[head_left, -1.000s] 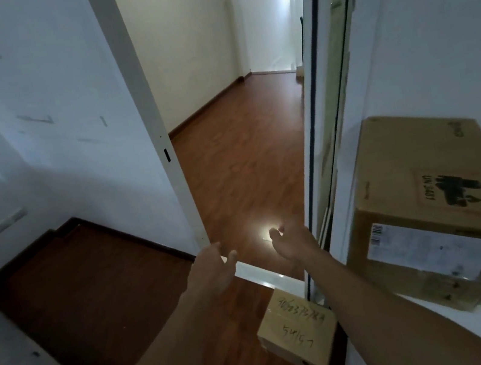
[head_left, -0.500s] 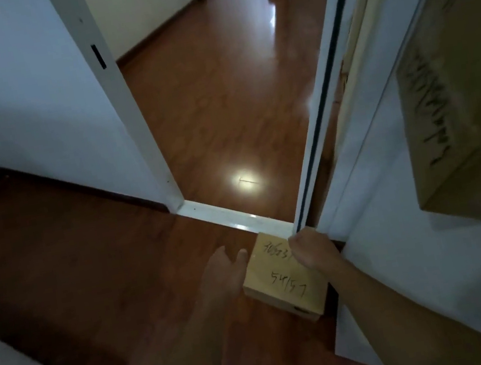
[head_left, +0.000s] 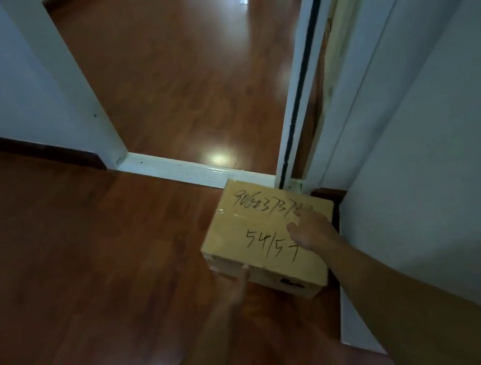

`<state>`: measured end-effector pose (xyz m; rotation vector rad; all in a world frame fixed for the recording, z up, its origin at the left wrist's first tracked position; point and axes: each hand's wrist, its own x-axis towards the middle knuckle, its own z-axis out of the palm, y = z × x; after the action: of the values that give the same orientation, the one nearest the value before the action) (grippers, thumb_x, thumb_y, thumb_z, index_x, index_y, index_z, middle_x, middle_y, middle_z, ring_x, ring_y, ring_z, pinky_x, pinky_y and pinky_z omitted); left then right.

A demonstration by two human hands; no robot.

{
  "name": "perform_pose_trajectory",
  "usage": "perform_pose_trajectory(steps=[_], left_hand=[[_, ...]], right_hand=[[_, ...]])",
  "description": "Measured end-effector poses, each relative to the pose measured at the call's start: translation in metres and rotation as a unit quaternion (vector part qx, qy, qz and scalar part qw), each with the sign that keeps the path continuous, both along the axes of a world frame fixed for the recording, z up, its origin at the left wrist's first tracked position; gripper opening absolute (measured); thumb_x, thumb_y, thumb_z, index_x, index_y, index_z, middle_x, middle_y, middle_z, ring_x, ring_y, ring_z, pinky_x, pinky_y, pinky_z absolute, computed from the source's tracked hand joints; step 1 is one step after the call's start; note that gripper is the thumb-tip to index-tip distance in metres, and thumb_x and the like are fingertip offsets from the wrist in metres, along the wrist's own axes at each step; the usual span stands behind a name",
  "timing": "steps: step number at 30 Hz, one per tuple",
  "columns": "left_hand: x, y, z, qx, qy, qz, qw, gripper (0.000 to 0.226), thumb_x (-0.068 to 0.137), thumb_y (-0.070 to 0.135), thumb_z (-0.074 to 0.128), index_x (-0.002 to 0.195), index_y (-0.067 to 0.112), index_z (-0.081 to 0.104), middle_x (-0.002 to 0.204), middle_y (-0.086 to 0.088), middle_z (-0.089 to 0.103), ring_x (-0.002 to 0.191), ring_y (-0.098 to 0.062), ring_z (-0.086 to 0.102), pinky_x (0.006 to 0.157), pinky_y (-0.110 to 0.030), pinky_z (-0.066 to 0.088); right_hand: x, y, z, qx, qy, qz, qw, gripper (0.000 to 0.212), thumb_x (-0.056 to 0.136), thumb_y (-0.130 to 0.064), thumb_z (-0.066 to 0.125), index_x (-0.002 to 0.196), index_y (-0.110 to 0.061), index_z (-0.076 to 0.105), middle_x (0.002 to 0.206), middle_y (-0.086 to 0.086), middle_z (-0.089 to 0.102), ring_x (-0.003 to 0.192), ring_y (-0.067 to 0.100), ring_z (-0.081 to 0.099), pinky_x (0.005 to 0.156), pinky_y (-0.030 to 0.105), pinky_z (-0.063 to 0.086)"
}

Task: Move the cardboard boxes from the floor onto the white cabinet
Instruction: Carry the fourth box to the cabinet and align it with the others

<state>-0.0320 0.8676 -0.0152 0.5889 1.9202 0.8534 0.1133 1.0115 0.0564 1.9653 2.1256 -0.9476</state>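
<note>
Box: a small cardboard box (head_left: 269, 238) with handwritten numbers on top sits on the floor, its far corner at the white door sill (head_left: 186, 169) and its right side close to the white cabinet (head_left: 442, 180).
Right hand: the right hand (head_left: 311, 231) lies spread across the box's top right part, fingers reaching toward the far right edge.
Left hand: the left hand (head_left: 233, 282) is open, with fingers at the box's near left face; whether it has closed on the box I cannot tell.
Risk: likely a slip, as the taped top looks slick and the left hand's hold looks shallow; the box could also catch the cabinet side while rising.
Floor: glossy reddish wood floor (head_left: 86, 256), with lamp glare.
Room: dim, white walls, an open doorway beyond the box.
</note>
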Motion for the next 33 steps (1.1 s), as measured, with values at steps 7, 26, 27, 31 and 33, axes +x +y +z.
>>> perform_pose_trajectory(steps=[7, 26, 27, 31, 33], left_hand=[[0.012, 0.018, -0.067, -0.055, -0.118, 0.029, 0.991, 0.076, 0.089, 0.063, 0.057, 0.144, 0.012, 0.045, 0.141, -0.015, 0.053, 0.125, -0.035, 0.055, 0.1, -0.05, 0.051], [-0.089, -0.017, -0.089, -0.054, -0.016, 0.186, 0.981, 0.077, 0.088, 0.062, 0.057, 0.13, -0.002, 0.061, 0.135, -0.023, 0.062, 0.125, -0.04, 0.057, 0.104, -0.041, 0.046], [-0.088, -0.017, -0.087, -0.045, -0.012, 0.192, 0.98, 0.078, 0.088, 0.063, 0.056, 0.131, -0.001, 0.06, 0.135, -0.023, 0.061, 0.125, -0.041, 0.057, 0.105, -0.042, 0.045], [-0.091, -0.023, -0.085, -0.041, -0.02, 0.22, 0.974, 0.087, 0.086, 0.071, 0.051, 0.138, 0.001, 0.054, 0.14, -0.023, 0.056, 0.132, -0.043, 0.049, 0.11, -0.045, 0.04], [-0.091, -0.03, -0.082, -0.038, -0.012, 0.234, 0.971, 0.086, 0.086, 0.07, 0.052, 0.137, 0.001, 0.055, 0.142, -0.022, 0.055, 0.134, -0.041, 0.046, 0.11, -0.043, 0.037]], right_hand=[[-0.004, 0.004, -0.093, -0.004, -0.112, 0.045, 0.993, 0.06, 0.092, -0.051, 0.034, 0.143, -0.019, 0.036, 0.153, 0.018, 0.026, 0.128, 0.04, 0.04, 0.101, 0.048, 0.042], [-0.048, -0.001, -0.1, -0.062, -0.011, 0.038, 0.997, 0.078, 0.074, -0.063, 0.07, 0.134, -0.016, 0.052, 0.133, 0.007, 0.058, 0.121, 0.028, 0.055, 0.094, 0.042, 0.05], [-0.046, -0.005, -0.106, -0.096, -0.008, 0.04, 0.994, 0.077, 0.074, -0.066, 0.067, 0.132, -0.016, 0.055, 0.132, 0.007, 0.06, 0.119, 0.027, 0.057, 0.094, 0.041, 0.05], [-0.046, -0.009, -0.121, -0.116, -0.004, 0.056, 0.992, 0.081, 0.073, -0.074, 0.062, 0.127, -0.015, 0.064, 0.128, 0.008, 0.064, 0.115, 0.028, 0.06, 0.09, 0.035, 0.051], [-0.051, -0.01, -0.121, -0.138, 0.002, 0.049, 0.989, 0.078, 0.076, -0.069, 0.064, 0.126, -0.01, 0.064, 0.128, 0.01, 0.064, 0.113, 0.028, 0.061, 0.089, 0.037, 0.052]])
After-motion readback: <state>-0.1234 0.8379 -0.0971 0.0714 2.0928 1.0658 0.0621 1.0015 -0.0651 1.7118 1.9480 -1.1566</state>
